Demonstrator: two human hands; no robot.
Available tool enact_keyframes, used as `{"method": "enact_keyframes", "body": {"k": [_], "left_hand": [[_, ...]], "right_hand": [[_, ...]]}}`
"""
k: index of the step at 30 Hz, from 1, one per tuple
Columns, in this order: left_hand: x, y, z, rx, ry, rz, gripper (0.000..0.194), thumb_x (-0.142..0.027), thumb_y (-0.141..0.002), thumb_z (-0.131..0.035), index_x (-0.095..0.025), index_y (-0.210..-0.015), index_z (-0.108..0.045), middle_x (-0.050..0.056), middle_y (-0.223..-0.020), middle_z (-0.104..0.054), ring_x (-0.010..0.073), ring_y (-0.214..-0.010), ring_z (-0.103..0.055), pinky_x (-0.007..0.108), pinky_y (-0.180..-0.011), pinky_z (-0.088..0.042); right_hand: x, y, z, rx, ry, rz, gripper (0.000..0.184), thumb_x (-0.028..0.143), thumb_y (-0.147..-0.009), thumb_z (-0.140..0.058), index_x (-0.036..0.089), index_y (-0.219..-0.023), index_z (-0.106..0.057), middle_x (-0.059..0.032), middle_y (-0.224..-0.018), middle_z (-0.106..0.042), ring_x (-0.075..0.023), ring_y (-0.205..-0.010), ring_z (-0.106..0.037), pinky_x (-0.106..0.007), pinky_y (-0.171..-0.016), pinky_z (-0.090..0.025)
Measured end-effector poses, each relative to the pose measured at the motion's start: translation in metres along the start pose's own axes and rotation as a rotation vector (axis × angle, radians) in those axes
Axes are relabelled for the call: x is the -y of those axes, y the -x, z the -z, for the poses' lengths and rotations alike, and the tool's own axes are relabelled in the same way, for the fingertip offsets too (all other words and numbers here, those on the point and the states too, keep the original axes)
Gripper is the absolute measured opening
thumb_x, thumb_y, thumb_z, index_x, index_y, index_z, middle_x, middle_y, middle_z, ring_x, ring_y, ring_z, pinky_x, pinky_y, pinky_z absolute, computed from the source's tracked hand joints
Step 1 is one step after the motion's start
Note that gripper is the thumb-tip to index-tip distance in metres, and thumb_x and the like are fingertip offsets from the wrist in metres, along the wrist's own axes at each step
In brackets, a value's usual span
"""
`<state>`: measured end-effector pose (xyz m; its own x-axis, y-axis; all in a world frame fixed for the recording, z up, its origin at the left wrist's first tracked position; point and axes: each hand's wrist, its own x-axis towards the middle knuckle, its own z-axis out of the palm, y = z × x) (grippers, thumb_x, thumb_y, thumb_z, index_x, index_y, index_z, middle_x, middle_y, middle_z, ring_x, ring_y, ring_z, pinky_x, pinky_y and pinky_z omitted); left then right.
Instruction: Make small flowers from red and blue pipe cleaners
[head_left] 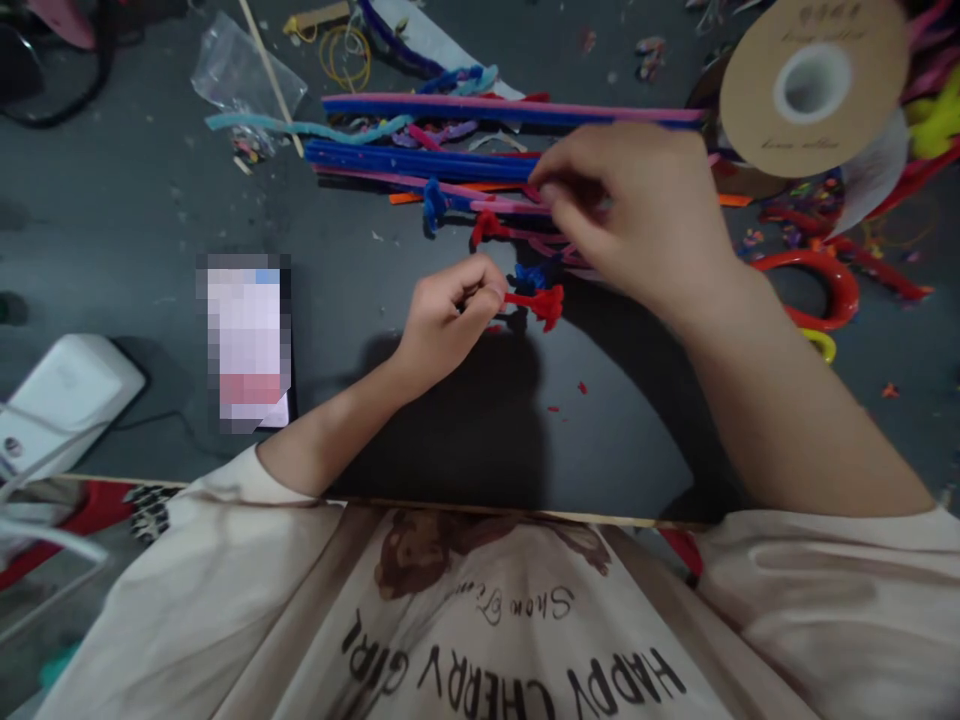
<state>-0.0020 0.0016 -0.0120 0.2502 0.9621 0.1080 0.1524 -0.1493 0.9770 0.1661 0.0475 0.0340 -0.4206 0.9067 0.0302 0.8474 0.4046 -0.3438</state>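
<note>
Low over the dark table, my left hand (454,310) is closed in a pinch on a red pipe-cleaner flower (549,306), whose stem points right. Just behind that flower lies a dark blue pipe-cleaner flower (531,275). My right hand (637,205) reaches in from the right, thumb and forefinger closed at the bundle of blue pipe cleaners (420,160); it hides the bundle's right end. Another red pipe-cleaner piece (487,228) and a blue curled one (433,205) rest in front of the bundle, beside pink pipe cleaners (517,207).
A phone (251,340) with a blurred screen lies left, near a white device (71,400) with cables. At the right are a large ribbon spool (862,120) and red-handled scissors (846,290). A plastic bag (240,70) and a thin stick (274,80) lie at the back left.
</note>
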Motion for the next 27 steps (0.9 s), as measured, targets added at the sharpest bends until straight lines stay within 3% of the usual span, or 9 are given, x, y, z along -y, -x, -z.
{"method": "enact_keyframes", "body": {"k": [2,6,8,13,18,22,27], "left_hand": [[0.000,0.000,0.000,-0.001,0.000,0.003,0.016,-0.017,-0.072,-0.042,-0.016,-0.056,-0.046,-0.005,-0.049,-0.041,0.0025,-0.045,-0.033,0.019,-0.046,-0.028],[0.000,0.000,0.000,0.004,-0.016,-0.023,0.019,-0.017,-0.074,-0.043,-0.016,-0.056,-0.045,-0.006,-0.049,-0.040,0.0021,-0.045,-0.033,0.018,-0.047,-0.029],[-0.001,0.000,0.000,-0.002,-0.023,-0.039,0.020,-0.017,-0.075,-0.043,-0.016,-0.055,-0.045,-0.006,-0.048,-0.040,0.0019,-0.045,-0.034,0.018,-0.047,-0.029],[-0.001,0.001,0.001,-0.002,-0.024,-0.053,0.020,-0.016,-0.075,-0.044,-0.015,-0.056,-0.046,-0.006,-0.049,-0.043,0.0013,-0.046,-0.035,0.016,-0.048,-0.030],[-0.001,0.001,0.000,-0.001,-0.034,-0.072,0.021,-0.015,-0.076,-0.043,-0.015,-0.056,-0.046,-0.006,-0.049,-0.042,0.0011,-0.046,-0.035,0.016,-0.048,-0.029],[-0.001,0.001,0.000,-0.009,-0.029,-0.067,0.020,-0.014,-0.075,-0.043,-0.016,-0.055,-0.045,-0.006,-0.048,-0.041,0.0011,-0.045,-0.034,0.016,-0.046,-0.029],[-0.001,0.000,0.000,-0.010,-0.034,-0.074,0.021,-0.015,-0.076,-0.044,-0.016,-0.056,-0.046,-0.006,-0.048,-0.042,0.0011,-0.046,-0.035,0.016,-0.047,-0.029]], "right_hand": [[-0.001,-0.010,0.003,0.015,0.023,0.010,0.026,0.021,-0.085,-0.044,0.019,-0.101,-0.065,-0.0082,-0.102,-0.068,-0.0227,-0.096,-0.060,-0.034,-0.080,-0.042],[-0.003,-0.025,0.005,0.238,0.072,-0.094,0.018,0.023,-0.075,-0.053,0.023,-0.087,-0.066,-0.0055,-0.078,-0.067,-0.0214,-0.072,-0.059,-0.032,-0.057,-0.033],[-0.004,-0.028,0.004,0.285,0.113,-0.077,0.018,0.023,-0.073,-0.053,0.023,-0.087,-0.064,-0.0063,-0.081,-0.067,-0.0233,-0.076,-0.059,-0.032,-0.055,-0.028],[-0.010,-0.029,0.003,0.310,0.139,-0.004,0.017,0.027,-0.076,-0.050,0.019,-0.088,-0.057,-0.0139,-0.105,-0.063,-0.0278,-0.092,-0.058,-0.032,-0.059,-0.029],[-0.009,-0.029,0.008,0.329,0.068,-0.076,0.014,0.026,-0.075,-0.045,0.019,-0.080,-0.056,-0.0097,-0.080,-0.062,-0.0204,-0.073,-0.054,-0.030,-0.058,-0.028],[-0.008,-0.030,0.009,0.340,0.015,-0.076,0.020,0.021,-0.069,-0.046,0.015,-0.085,-0.058,-0.0092,-0.080,-0.062,-0.0145,-0.065,-0.046,-0.027,-0.060,-0.030],[-0.011,-0.033,0.007,0.203,-0.078,0.002,0.030,0.020,-0.072,-0.046,0.011,-0.094,-0.064,-0.0060,-0.077,-0.059,-0.0105,-0.064,-0.041,-0.025,-0.061,-0.027]]}}
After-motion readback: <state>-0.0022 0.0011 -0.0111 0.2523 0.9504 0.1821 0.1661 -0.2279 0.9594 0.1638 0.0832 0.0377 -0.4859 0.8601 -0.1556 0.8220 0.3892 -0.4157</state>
